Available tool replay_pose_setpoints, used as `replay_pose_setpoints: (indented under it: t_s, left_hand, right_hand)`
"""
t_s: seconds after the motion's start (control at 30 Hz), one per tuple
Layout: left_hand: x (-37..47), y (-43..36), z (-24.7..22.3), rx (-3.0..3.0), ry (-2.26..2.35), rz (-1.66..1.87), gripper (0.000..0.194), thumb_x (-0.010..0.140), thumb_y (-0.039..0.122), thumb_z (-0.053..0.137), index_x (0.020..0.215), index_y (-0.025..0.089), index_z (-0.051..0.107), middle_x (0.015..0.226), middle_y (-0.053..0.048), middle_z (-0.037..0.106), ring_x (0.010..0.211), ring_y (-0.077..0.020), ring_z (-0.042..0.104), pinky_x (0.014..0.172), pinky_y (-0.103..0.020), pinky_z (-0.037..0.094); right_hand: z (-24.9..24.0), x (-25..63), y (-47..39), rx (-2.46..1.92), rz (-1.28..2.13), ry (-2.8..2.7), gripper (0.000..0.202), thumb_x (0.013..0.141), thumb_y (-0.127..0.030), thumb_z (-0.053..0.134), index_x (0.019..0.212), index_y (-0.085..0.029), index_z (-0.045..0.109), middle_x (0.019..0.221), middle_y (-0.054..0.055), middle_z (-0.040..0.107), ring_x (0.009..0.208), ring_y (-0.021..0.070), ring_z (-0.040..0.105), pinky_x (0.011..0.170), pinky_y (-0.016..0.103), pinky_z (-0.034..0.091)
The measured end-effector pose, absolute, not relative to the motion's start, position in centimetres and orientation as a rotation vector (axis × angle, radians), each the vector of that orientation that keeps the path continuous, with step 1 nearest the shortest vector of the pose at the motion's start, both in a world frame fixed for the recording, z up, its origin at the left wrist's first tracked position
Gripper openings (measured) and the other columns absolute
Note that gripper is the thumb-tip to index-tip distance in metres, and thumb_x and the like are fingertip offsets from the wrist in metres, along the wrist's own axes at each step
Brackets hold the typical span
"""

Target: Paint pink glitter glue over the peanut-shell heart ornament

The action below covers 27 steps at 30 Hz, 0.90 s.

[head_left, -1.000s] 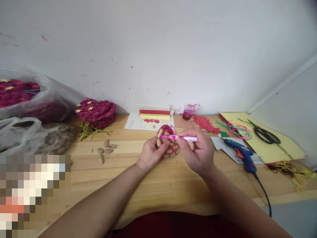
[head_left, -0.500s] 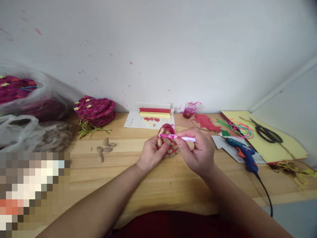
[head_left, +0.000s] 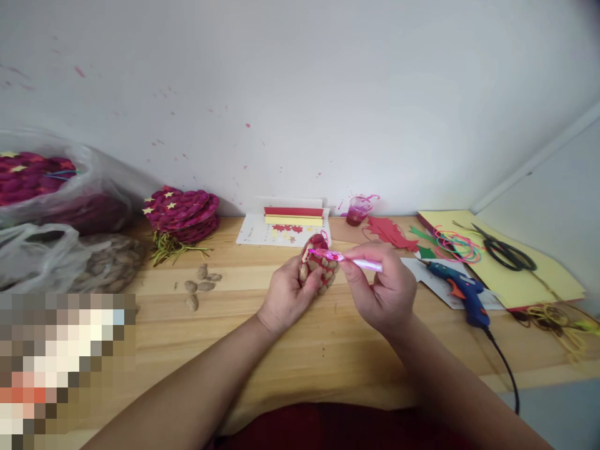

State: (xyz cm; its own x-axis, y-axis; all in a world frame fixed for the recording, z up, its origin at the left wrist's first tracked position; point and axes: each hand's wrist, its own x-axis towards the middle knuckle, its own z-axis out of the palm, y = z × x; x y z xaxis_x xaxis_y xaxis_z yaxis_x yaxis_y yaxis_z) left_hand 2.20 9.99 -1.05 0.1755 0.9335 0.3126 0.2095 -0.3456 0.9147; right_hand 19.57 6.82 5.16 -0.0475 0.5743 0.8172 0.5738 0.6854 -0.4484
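Observation:
Over the middle of the wooden table, my left hand (head_left: 291,292) is closed around the edge of a peanut-covered red craft piece (head_left: 315,244). Plain tan peanuts are set on its red backing, and my fingers hide part of it. My right hand (head_left: 382,281) grips a paintbrush (head_left: 368,265) with a pale handle stained pink. The brush's pink tip points left and meets the peanuts near the upper left of the piece. Beyond the hands stands a clear cup (head_left: 359,211) of pink-red liquid.
Loose peanuts (head_left: 205,285) lie to the left, near stacked magenta peanut pieces (head_left: 187,212) and plastic bags (head_left: 100,181). Cut paper stars (head_left: 288,230) rest at the back. On the right are a blue glue gun (head_left: 462,290) with its cord, scissors (head_left: 509,250) and yellow paper (head_left: 548,278).
My right hand and the paintbrush have shifted a little to the right and down. The craft piece is turned slightly in my left hand. The whole view has moved slightly.

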Motion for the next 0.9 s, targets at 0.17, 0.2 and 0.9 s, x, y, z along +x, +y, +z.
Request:
replay_pose_setpoints:
  t_s: [0.17,0.2,0.9]
  left_hand:
    - [2.27,9.89,-0.99,1.745,1.083,1.229,0.018,0.094,0.037,0.067,0.094,0.019,0.071,0.078,-0.002,0.067,0.071,-0.0171,0.059,0.073,-0.028,0.048]
    - [2.29,9.89,-0.95,1.755,1.081,1.227,0.018,0.094,0.037,0.067,0.093,0.019,0.070,0.077,-0.002,0.067,0.070,-0.0167,0.059,0.073,-0.028,0.047]
    - [2.39,9.97,-0.56,1.791,1.076,1.239,0.021,0.095,0.034,0.062,0.080,0.019,0.061,0.068,0.003,0.059,0.062,-0.0124,0.053,0.059,-0.024,0.044]
  right_hand:
    - [5.27,19.54,6.55,-0.956,-0.030,-1.716,0.023,0.092,-0.014,0.069,0.107,-0.030,0.065,0.091,0.001,0.075,0.080,0.0205,0.072,0.072,0.036,0.059]
    - [5.28,19.55,6.54,-0.960,-0.031,-1.714,0.022,0.091,-0.014,0.070,0.107,-0.029,0.066,0.091,0.001,0.076,0.080,0.0203,0.072,0.072,0.036,0.059]
    - [5.16,20.13,7.12,-0.857,0.102,-1.717,0.022,0.088,-0.007,0.072,0.104,-0.022,0.068,0.093,0.000,0.073,0.083,0.0139,0.070,0.075,0.027,0.056]
